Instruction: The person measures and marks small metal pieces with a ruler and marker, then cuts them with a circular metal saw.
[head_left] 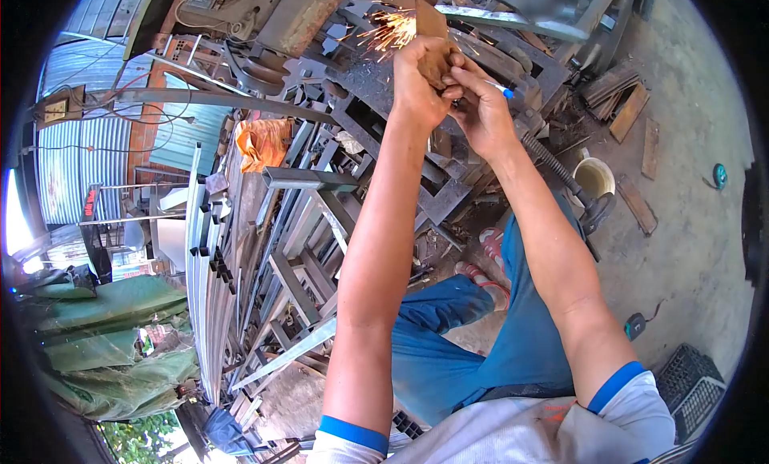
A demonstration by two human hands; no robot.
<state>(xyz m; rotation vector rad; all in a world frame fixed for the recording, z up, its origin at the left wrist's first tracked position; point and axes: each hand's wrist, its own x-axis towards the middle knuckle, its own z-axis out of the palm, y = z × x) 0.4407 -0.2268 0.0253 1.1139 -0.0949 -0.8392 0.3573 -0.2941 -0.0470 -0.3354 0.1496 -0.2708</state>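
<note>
A flat, rusty-brown metal plate [432, 22] points up and away from me, gripped in both hands. My left hand [418, 78] is wrapped around its near part, fingers closed. Pressed close beside it, my right hand [483, 112] is closed on the plate's near end. A pen with a blue end [505, 91] sticks out from the right hand's fingers. Orange sparks [392, 30] spray leftward from the plate's far portion. Whatever the plate touches at the top edge is hard to make out. My fingers hide the plate's lower end.
A dark steel workbench [448, 193] with slots stands below my hands. Metal tubes and bars [308, 180] crowd the left, near an orange cloth [263, 144]. A bucket [593, 176], wooden-looking strips [638, 206], a tape measure [635, 326] and a dark crate [690, 384] occupy the right floor.
</note>
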